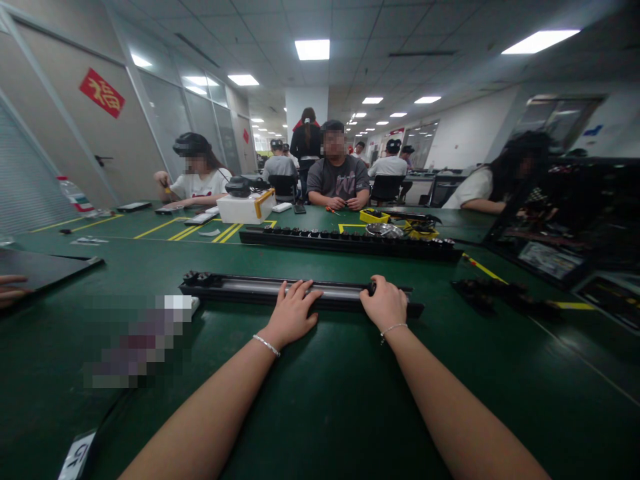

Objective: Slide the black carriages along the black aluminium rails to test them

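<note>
A long black rail [231, 291] with a silvery inner channel lies crosswise on the green table in front of me. Small black blocks [197, 278] sit at its left end. My left hand [291, 315] rests on the middle of the rail, fingers spread over the channel. Near the right end, my right hand [386, 305] curls over the rail, its fingers closed round a small black part [372, 289] that shows beside the thumb. The hand hides most of this part.
Behind lies a second black rail [350, 243] filled with small blocks, near a metal bowl [384, 231] and yellow tray [374, 217]. Black parts [500, 295] lie right; a blurred-out object [143, 340] lies left. Another person's hand [11, 291] touches a dark panel [60, 268].
</note>
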`<state>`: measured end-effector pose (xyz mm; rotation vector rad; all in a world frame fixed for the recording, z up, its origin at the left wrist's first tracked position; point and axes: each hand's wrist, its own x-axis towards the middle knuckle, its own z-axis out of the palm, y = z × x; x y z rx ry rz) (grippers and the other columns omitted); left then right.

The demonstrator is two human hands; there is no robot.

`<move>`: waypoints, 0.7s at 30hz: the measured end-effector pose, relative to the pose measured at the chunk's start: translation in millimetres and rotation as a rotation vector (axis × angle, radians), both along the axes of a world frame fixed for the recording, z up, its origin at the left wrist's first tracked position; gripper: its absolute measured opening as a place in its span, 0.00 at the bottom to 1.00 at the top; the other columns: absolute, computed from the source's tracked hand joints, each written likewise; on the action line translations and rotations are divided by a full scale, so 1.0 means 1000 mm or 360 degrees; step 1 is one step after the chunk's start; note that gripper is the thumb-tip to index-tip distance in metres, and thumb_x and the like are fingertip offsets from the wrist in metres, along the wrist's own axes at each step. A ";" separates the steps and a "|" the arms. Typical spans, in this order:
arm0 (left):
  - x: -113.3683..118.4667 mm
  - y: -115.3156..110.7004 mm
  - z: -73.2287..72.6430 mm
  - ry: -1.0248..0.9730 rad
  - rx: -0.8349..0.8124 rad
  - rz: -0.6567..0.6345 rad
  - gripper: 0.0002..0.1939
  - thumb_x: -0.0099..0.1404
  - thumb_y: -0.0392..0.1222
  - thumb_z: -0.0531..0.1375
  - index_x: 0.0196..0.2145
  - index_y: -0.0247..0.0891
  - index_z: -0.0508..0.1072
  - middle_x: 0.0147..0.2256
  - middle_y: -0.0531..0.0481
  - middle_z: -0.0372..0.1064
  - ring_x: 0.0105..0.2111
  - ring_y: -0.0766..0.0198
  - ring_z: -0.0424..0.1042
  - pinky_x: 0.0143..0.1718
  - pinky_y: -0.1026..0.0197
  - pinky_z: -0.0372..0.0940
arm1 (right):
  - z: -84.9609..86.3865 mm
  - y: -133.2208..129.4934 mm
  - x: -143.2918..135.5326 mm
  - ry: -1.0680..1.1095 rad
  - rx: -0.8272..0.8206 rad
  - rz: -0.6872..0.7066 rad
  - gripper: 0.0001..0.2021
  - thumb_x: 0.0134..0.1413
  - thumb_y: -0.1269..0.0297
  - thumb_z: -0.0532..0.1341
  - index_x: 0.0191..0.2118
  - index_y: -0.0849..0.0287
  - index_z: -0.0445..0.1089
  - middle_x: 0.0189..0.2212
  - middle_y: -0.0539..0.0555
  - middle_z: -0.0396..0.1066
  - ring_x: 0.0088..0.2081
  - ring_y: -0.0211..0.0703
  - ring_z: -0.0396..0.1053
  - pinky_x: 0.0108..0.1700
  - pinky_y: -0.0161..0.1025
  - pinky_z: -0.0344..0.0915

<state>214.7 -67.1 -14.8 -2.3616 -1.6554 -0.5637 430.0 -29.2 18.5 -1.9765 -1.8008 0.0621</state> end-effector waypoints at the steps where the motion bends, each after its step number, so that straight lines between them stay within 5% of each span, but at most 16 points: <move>1: 0.000 0.000 0.000 -0.0001 -0.0001 -0.0002 0.25 0.58 0.46 0.57 0.54 0.51 0.62 0.59 0.49 0.56 0.60 0.53 0.51 0.61 0.40 0.37 | 0.000 0.000 0.000 -0.0003 -0.0006 0.0001 0.20 0.52 0.62 0.52 0.51 0.61 0.62 0.44 0.60 0.70 0.51 0.50 0.63 0.53 0.47 0.51; 21: 0.000 -0.001 0.001 0.0008 0.0007 -0.0009 0.25 0.58 0.46 0.57 0.54 0.51 0.62 0.59 0.49 0.56 0.60 0.53 0.51 0.61 0.40 0.38 | -0.001 0.003 0.008 -0.0019 -0.0019 -0.0046 0.20 0.50 0.60 0.53 0.50 0.60 0.64 0.46 0.60 0.69 0.52 0.51 0.62 0.56 0.51 0.45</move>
